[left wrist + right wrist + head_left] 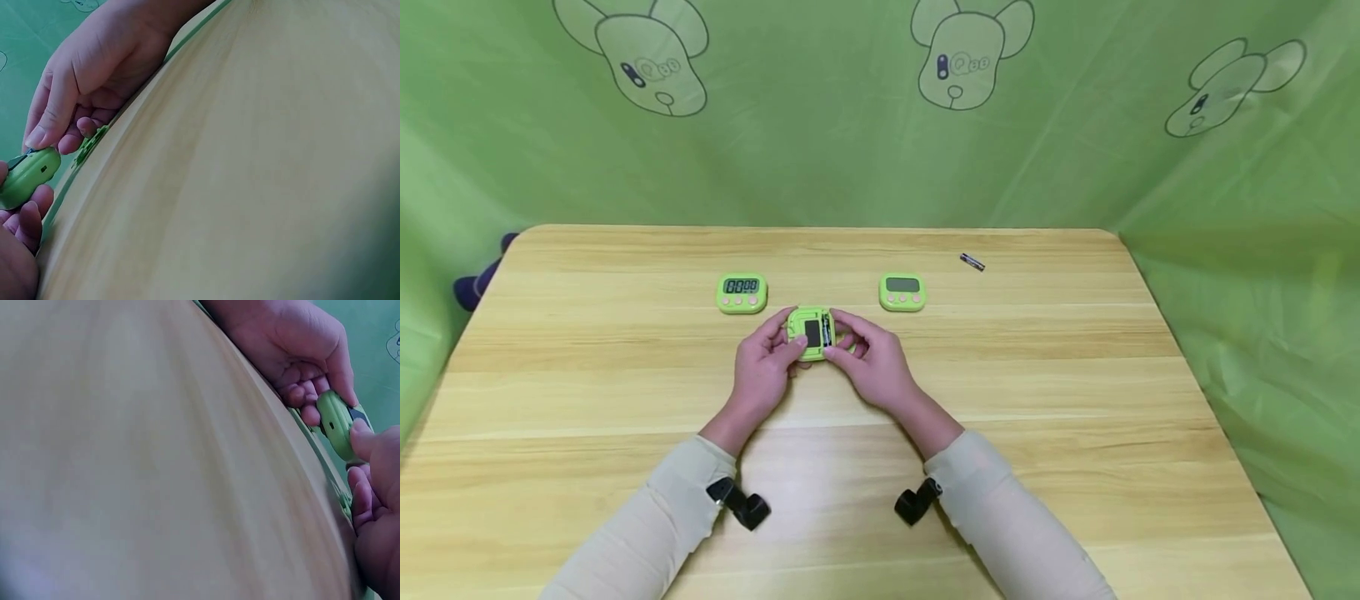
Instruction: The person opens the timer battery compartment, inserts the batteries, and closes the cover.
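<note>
A green digital timer (pixel 812 355) is held back side up above the table. Its battery bay is uncovered, and a dark AAA battery (pixel 827 330) lies in the bay at the right. My left hand (pixel 762 367) grips the timer's left side, thumb over the back. At the right side my right hand (pixel 876 367) pinches the timer, its thumb and index finger near the battery's two ends. Under the right hand's curled fingers shows a small green piece (pixel 90 147), perhaps the battery cover. The timer's end (pixel 337 428) shows between both hands in the right wrist view.
Two more green timers lie face up behind the hands: the left one (pixel 741 293) displays digits, the right one (pixel 902 292) has a blank screen. A loose battery (pixel 972 262) lies at the back right of the wooden table (pixel 1037 400). Green curtain (pixel 835 150) surrounds it.
</note>
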The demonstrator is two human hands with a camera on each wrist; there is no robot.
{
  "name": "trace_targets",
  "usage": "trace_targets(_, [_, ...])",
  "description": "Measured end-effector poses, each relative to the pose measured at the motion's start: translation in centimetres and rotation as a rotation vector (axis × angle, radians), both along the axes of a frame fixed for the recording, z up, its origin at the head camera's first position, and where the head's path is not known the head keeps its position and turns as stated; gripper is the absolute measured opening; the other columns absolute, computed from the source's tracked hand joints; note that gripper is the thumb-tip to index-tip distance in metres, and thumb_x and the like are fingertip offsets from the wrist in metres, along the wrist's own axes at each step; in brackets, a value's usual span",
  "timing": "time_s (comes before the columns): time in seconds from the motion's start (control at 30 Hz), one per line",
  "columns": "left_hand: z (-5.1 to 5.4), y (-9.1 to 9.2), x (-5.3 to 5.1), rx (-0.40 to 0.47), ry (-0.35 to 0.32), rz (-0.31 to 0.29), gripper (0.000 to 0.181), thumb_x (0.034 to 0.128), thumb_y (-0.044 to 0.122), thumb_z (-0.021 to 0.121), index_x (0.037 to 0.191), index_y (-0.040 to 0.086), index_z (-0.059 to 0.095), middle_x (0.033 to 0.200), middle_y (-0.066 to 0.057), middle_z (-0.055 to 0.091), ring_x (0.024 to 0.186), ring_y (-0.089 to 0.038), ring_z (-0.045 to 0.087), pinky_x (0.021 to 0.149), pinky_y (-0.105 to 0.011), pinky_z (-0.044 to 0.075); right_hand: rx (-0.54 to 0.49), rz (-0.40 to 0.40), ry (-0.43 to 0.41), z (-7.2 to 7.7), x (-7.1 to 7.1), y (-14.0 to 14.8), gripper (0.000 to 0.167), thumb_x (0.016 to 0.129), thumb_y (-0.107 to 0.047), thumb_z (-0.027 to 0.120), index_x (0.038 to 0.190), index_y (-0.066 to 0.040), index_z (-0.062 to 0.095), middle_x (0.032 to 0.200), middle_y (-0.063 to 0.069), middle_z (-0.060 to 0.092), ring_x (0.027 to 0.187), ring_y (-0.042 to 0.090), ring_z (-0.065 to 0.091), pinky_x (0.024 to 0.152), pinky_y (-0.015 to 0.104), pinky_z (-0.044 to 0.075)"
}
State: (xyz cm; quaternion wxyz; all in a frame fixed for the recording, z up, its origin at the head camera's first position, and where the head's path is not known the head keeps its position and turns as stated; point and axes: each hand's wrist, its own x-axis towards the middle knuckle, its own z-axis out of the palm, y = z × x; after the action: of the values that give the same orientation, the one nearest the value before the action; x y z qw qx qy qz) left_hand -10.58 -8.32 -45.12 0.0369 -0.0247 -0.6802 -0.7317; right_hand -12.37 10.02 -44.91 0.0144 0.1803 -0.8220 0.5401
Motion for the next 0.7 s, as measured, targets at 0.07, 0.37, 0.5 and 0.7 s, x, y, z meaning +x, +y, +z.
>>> trace_targets(0.07, [0.01,-0.03,0.01,0.009,-0.007,-0.008,0.047,0.0941,-0.006,0.061,0.14,-0.007,0.051,0.087,-0.022,0.066,0.059,-0.02,0.06,0.051,-0.024,0.053,-0.033,-0.002,-0.038,0.07,-0.13,0.02,0.051,0.086,-0.007,0.079,0.134,-0.007,0.061,0.109,0.006,0.07,0.081,0.015,0.062,0.065,0.028,0.053])
trace_targets(0.37, [-0.1,0.04,0.14,0.002,-0.003,-0.037,0.046,0.0931,-0.01,0.06,0.139,-0.003,0.055,0.099,-0.026,0.068,0.067,-0.017,0.06,0.057,-0.022,0.054,-0.202,-0.036,-0.1,0.47,-0.23,-0.24,0.046,0.079,0.008,0.08,0.12,-0.003,0.064,0.103,0.01,0.068,0.079,0.022,0.056,0.065,0.024,0.047])
trace_targets(0.5, [-0.09,0.12,0.12,0.003,0.007,-0.026,0.046,0.094,-0.009,0.06,0.139,-0.004,0.054,0.097,-0.027,0.067,0.068,-0.018,0.06,0.059,-0.024,0.055,-0.193,-0.075,-0.087,0.54,-0.25,-0.43,0.044,0.08,0.004,0.081,0.12,-0.006,0.067,0.102,0.006,0.07,0.079,0.022,0.054,0.066,0.025,0.047])
trace_targets(0.7, [-0.13,0.13,0.0,0.01,0.014,0.006,0.046,0.0949,-0.008,0.059,0.14,-0.004,0.052,0.087,-0.022,0.062,0.065,-0.02,0.06,0.057,-0.026,0.056,-0.203,-0.136,-0.011,-0.13,-0.07,-0.11,0.035,0.083,-0.002,0.08,0.117,-0.002,0.069,0.105,0.01,0.07,0.085,0.027,0.057,0.064,0.023,0.047])
